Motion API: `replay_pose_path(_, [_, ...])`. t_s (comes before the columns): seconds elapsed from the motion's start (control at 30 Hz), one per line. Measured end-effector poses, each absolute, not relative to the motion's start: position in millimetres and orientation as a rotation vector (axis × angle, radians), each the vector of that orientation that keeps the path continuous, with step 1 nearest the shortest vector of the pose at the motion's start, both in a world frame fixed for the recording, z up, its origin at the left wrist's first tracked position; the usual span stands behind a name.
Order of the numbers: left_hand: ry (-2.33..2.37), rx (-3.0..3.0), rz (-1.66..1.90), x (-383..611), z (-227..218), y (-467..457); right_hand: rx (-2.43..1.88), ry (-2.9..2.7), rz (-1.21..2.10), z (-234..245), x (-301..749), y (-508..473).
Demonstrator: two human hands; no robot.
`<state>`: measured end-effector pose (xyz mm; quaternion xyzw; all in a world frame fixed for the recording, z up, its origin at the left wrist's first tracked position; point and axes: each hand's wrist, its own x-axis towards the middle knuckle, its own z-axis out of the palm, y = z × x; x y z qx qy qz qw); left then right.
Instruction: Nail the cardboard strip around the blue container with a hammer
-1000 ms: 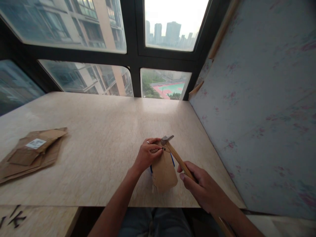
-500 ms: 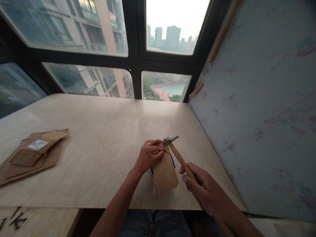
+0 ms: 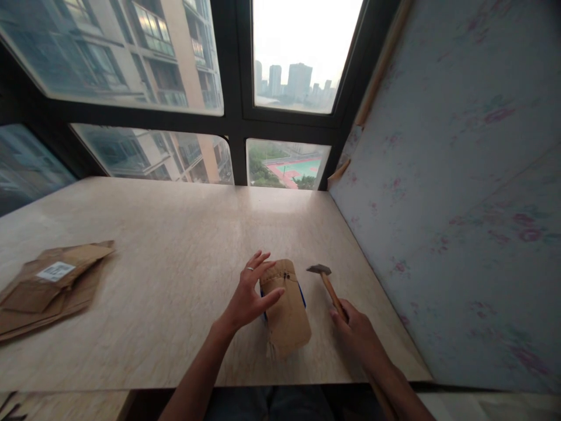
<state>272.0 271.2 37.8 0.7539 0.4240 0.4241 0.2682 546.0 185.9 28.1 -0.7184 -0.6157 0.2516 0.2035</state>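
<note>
- Here's the tabletop [image 3: 175,251], running away to the dark window frame [image 3: 237,146] on the far side, with the flowered wall [image 3: 456,222] hemming it in on the right.
- Over on the left, well apart from both hands, brown cardboard packaging [image 3: 76,280] lies in a pile, a white label [image 3: 55,271] on top.
- Near the middle sits the brown cardboard block [image 3: 287,321], blue showing along its sides, small dark bits sticking up toward its far end.
- The left hand [image 3: 245,295] gets in the way here, covering part of the block's left edge; its fingers are spread wide and grip nothing, though whether the thumb touches the cardboard is hard to tell.
- To the right, the right hand [image 3: 357,330] has its fingers wrapped round the wooden handle of a hammer [image 3: 336,297], head pointing to the far side.
- And there's the change! Half a second ago the left fingers pinched together at the dark bits, hammer head right above; now they've opened out, and the hammer has swung right, off the block.
</note>
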Motion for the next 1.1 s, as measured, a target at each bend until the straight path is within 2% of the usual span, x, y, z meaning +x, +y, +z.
replay_pose_path(0.27, [1.266,2.052,0.907,278.8,32.5,268.2,-2.121,-1.827,0.460,10.6,548.7,186.3])
replay_pose_path(0.53, [1.239,1.950,0.943,280.2,27.2,269.4,-2.162,-1.933,0.175,3.6,549.1,187.5])
replay_pose_path(0.73, [1.190,1.870,0.982,282.7,25.9,269.5,-2.107,-2.004,0.078,5.7,552.7,188.5])
replay_pose_path(0.93, [1.134,1.784,1.010,285.5,24.8,269.0,-1.916,-2.092,0.087,48.8,540.9,204.3])
replay_pose_path(1.1, [1.100,1.777,1.057,287.2,20.8,270.4,-1.521,-2.279,0.297,90.8,504.8,243.3])
